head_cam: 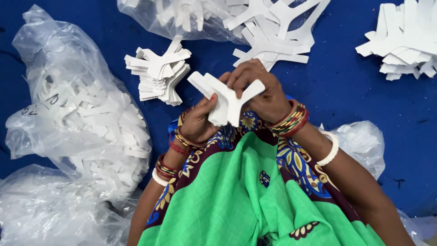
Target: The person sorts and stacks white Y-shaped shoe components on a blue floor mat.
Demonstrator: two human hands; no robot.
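Nearest, at the bottom of the frame, green cloth (236, 200) covers the lap. Just above it, at centre, the left hand (198, 123) and right hand (259, 91) both pinch one small bundle of white Y-shaped cutouts (227, 100), squaring it up. A finished stack (159, 73) lies beyond on the blue floor (355, 91), another pile (403, 41) at upper right. Loose cutouts (273, 32) spill from a bag (182, 18) at the top, and a bulging bag (86, 123) at left is full, so much appears unsorted.
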